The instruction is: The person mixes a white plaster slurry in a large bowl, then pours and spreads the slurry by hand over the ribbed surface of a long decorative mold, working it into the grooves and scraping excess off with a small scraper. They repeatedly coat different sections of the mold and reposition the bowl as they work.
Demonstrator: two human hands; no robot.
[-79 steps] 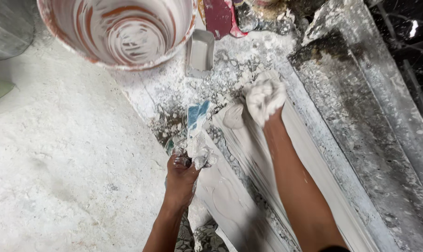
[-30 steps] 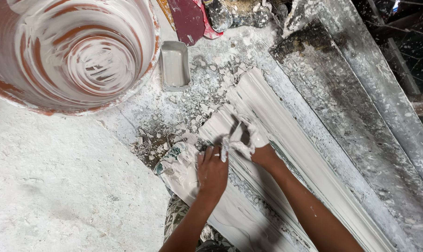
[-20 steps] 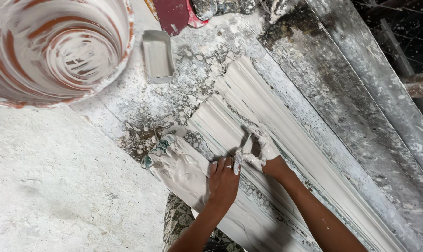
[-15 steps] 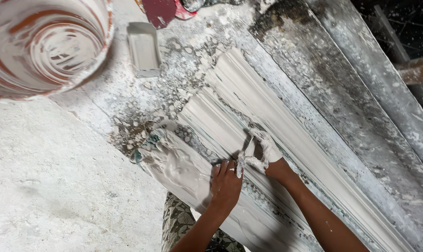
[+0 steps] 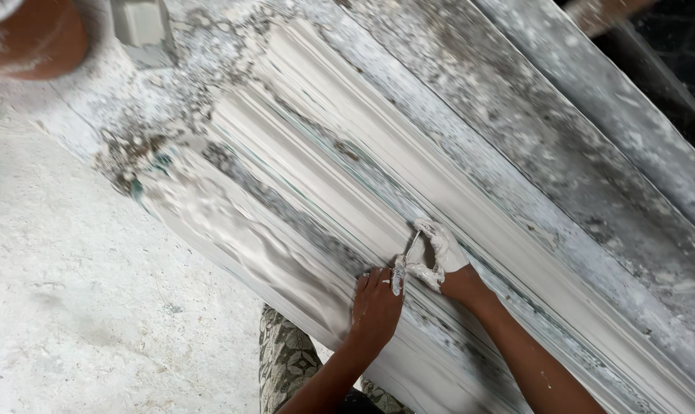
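Plaster-caked right hand (image 5: 438, 257) hides a tool, prob. scraper.

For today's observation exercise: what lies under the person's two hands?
Both hands, the left hand and the plaster-coated right hand, rest on a long white ridged plaster moulding. A small tool shows between them. The surface directly beneath the palms is covered.

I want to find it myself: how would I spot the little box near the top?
Follow the long white ribbed plaster moulding up to its far end at the picture's top left. Beside the reddish-brown bucket stands the small grey rectangular tub, the only boxy thing among crumbled plaster.
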